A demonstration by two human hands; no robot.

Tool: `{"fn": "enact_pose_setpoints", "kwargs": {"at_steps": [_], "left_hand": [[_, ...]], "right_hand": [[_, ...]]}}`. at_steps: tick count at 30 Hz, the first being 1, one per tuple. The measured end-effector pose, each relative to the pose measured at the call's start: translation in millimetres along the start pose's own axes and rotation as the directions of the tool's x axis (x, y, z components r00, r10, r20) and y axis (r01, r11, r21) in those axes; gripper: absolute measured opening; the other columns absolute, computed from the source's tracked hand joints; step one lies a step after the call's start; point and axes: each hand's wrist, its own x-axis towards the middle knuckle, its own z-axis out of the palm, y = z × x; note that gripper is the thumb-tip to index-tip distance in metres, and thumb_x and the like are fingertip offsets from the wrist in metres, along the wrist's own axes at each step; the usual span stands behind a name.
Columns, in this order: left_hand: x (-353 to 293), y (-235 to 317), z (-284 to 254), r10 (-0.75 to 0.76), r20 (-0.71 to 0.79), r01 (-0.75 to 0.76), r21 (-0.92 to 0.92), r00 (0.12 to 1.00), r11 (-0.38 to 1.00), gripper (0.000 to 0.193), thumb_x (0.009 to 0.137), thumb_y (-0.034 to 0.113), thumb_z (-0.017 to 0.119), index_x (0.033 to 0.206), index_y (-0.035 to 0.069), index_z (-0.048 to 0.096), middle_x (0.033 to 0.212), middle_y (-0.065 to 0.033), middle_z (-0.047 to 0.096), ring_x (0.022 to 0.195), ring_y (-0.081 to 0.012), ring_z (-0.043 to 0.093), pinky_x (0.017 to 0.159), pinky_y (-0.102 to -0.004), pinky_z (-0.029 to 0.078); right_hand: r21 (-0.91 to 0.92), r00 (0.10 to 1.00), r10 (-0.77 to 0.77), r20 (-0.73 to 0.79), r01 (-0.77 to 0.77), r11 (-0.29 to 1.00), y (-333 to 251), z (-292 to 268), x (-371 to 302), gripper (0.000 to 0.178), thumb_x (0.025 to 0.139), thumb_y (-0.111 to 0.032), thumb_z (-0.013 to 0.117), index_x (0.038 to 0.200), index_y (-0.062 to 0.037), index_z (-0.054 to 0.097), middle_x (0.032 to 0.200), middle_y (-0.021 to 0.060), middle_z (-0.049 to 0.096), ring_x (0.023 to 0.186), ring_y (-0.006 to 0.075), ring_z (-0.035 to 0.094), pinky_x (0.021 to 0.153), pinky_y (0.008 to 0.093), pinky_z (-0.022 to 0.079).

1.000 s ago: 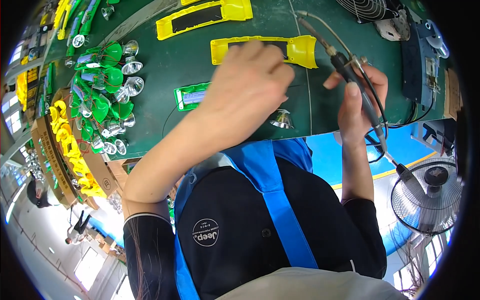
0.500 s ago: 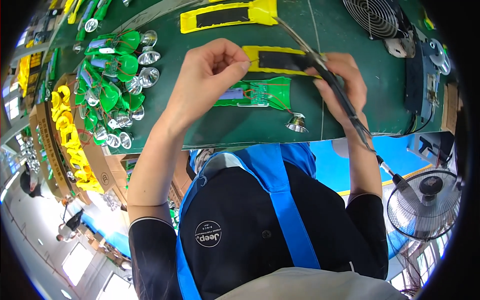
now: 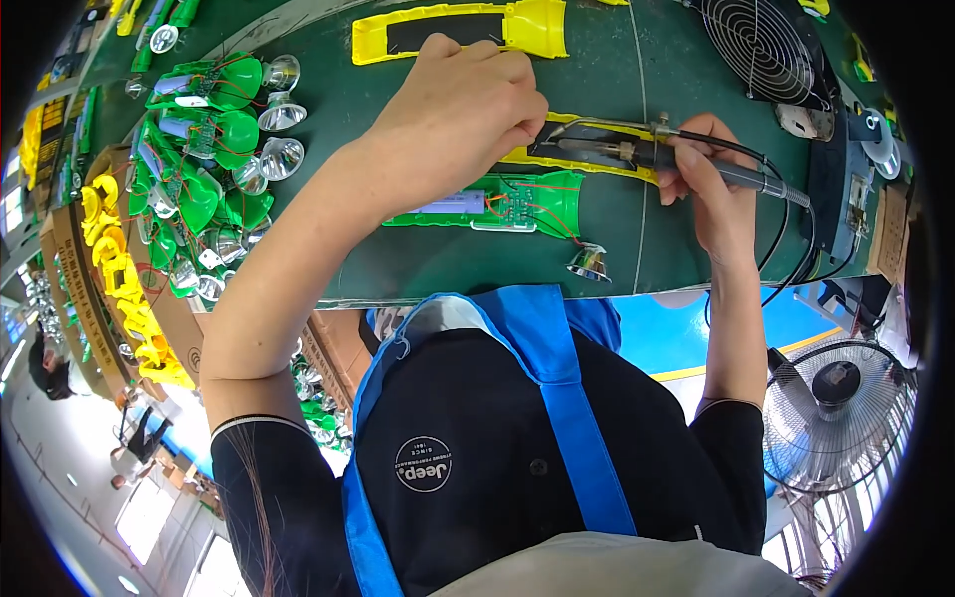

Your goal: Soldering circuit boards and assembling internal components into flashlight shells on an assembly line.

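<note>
My right hand [image 3: 711,189] grips a soldering iron [image 3: 741,175], with a thin metal feed tube running along its top and black cables trailing from it. The iron's tip lies over a yellow plastic shell [image 3: 587,166] with a dark panel. My left hand [image 3: 468,109] is closed at that shell's left end, fingertips turned down; whatever they pinch is hidden. Just below, partly under my left wrist, lies a green shell [image 3: 562,199] with a purple battery cell [image 3: 453,203], a circuit board [image 3: 517,207] and red wires leading to a silver reflector cup [image 3: 589,263].
Another yellow shell [image 3: 537,28] lies beyond my left hand. Green shells [image 3: 199,189] with reflectors are heaped at left, beside a cardboard box of yellow parts [image 3: 124,269]. A grilled fan [image 3: 756,50] and dark equipment [image 3: 834,169] stand at right. A pedestal fan [image 3: 836,418] is below the bench.
My left hand has moved right and turned palm down over the yellow shell. The soldering iron has swung from a steep slant to nearly level, its tip now low over the shell's panel.
</note>
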Motion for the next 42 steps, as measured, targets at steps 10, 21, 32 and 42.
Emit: {"fn": "enact_pose_setpoints", "kwargs": {"at_steps": [10,21,32,42], "left_hand": [[2.7,-0.4,-2.2,0.03,0.058,-0.033,0.051,0.998,0.998,0.003,0.077,0.011,0.061,0.077,0.01,0.059,0.085,-0.0016,0.052,0.08,-0.0176,0.052,0.077,-0.0335,0.032],[2.1,-2.2,-2.7,0.056,0.082,-0.066,0.125,0.995,0.99,0.004,0.076,0.009,0.062,0.078,0.01,0.058,0.087,-0.0009,0.052,0.084,-0.0162,0.052,0.079,-0.0361,0.031],[2.5,-1.3,-1.4,0.079,0.023,-0.081,0.101,0.997,0.992,0.007,0.077,0.01,0.056,0.074,0.01,0.062,0.078,-0.0029,0.053,0.08,-0.0178,0.053,0.078,-0.0361,0.032],[3.9,-0.5,-5.4,0.072,0.06,-0.076,0.074,0.996,0.994,0.001,0.078,0.01,0.059,0.078,0.009,0.06,0.085,-0.0022,0.053,0.082,-0.0175,0.052,0.078,-0.0345,0.031]], "right_hand": [[-0.017,0.999,0.02,0.045,-0.019,1.0,-2.8,6.6,5.6,0.017,0.082,-0.014,0.06,0.087,0.001,0.053,0.064,0.0072,0.057,0.051,0.0091,0.053,0.047,0.0183,0.041],[-0.042,1.0,-0.027,0.012,0.027,0.999,-2.1,0.2,-1.7,0.024,0.082,-0.02,0.06,0.091,0.0009,0.052,0.065,0.0078,0.057,0.053,0.0102,0.054,0.051,0.0208,0.043],[0.155,0.975,-0.19,-0.115,0.207,0.966,28.1,-3.9,-14.8,0.027,0.087,-0.022,0.055,0.097,0.0012,0.048,0.074,0.012,0.056,0.067,0.0166,0.055,0.064,0.0278,0.045],[0.17,0.913,-0.369,-0.177,0.397,0.902,39.3,-2.7,-13.9,0.03,0.087,-0.025,0.055,0.098,0.0012,0.046,0.079,0.0151,0.057,0.069,0.018,0.054,0.067,0.0301,0.044]]}}
